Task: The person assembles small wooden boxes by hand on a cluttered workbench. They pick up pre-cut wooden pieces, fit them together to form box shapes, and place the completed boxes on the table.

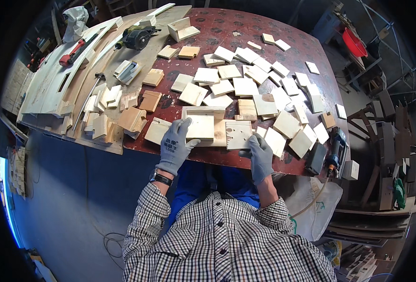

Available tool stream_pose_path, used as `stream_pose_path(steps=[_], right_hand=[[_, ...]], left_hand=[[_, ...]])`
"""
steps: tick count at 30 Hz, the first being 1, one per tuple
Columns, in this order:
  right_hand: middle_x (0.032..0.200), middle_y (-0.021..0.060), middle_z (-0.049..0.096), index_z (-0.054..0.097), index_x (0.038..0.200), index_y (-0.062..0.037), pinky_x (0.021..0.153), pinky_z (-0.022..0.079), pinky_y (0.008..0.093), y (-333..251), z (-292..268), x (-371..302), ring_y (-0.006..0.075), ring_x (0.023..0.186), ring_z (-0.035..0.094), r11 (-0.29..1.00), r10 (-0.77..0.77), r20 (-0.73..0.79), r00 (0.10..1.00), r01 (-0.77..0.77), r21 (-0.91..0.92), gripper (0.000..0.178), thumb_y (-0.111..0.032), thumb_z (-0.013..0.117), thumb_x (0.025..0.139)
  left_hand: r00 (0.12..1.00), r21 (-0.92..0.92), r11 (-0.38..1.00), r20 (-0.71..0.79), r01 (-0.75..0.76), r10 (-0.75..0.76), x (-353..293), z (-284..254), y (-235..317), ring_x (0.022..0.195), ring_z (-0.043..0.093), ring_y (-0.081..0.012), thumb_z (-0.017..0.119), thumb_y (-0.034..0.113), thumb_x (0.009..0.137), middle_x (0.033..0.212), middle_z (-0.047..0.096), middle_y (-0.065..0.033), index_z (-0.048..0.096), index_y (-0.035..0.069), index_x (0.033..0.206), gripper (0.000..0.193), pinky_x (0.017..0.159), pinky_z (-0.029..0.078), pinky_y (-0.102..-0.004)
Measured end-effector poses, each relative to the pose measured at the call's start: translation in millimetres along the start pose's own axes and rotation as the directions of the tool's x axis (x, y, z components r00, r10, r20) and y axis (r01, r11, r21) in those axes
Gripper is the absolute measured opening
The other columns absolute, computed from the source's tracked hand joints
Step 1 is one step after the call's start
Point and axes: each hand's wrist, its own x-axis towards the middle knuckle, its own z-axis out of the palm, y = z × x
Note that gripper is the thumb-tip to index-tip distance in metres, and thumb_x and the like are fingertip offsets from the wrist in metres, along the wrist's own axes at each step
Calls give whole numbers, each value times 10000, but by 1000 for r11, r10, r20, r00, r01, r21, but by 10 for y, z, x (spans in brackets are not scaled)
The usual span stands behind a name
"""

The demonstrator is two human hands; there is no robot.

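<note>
At the near edge of the dark-red worktop [295, 58], I see a grey-gloved left hand [173, 146] whose grip clasps a pale square wooden block [201, 126], and a grey-gloved right hand [260, 157] pinching a dark-speckled wooden square [238, 135].

Fisheye head cam looks down past shirt [194, 244] to nearby tbl [298, 52].

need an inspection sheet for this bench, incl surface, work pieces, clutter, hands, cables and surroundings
Surface: red tabletop, dark-spotted; plywood at left.
Job's things: pale block; marked block to its right.
Clutter: loose blocks, some overlapping; hammer; power saw; blue tool near right edge.
Hands: both gloved; left hand holds pale block; right hand at marked block's right edge, grip unclear.
Cables: dark cable looped on floor.
Surroundings: red basin and stacked boards, right.
</note>
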Motion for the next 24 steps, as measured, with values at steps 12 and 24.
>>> stream_pose_path(steps=[12, 24], right_hand=[[1149, 96, 701, 555, 1440, 64, 764, 641, 288, 18, 46, -63, 139, 878, 704, 999, 10, 38, 999, -12, 41, 469, -219, 623, 1073], [1067, 79, 695, 544, 1439, 52, 784, 646, 300, 24, 210, -164, 126, 891, 696, 997, 43, 93, 995, -49, 61, 487, -238, 631, 1057]], left_hand=[[996, -1, 999, 87, 36, -36, 103, -199, 96, 1145, 633, -334, 867, 371, 820, 1239, 572, -136, 560, 73, 1401, 722, 950, 566, -422], [990, 78, 994, 124, -74, 63, 110, -218, 72, 1105, 644, -326, 689, 516, 972, 1201, 589, -121, 595, 55, 1291, 568, 909, 569, -426]])
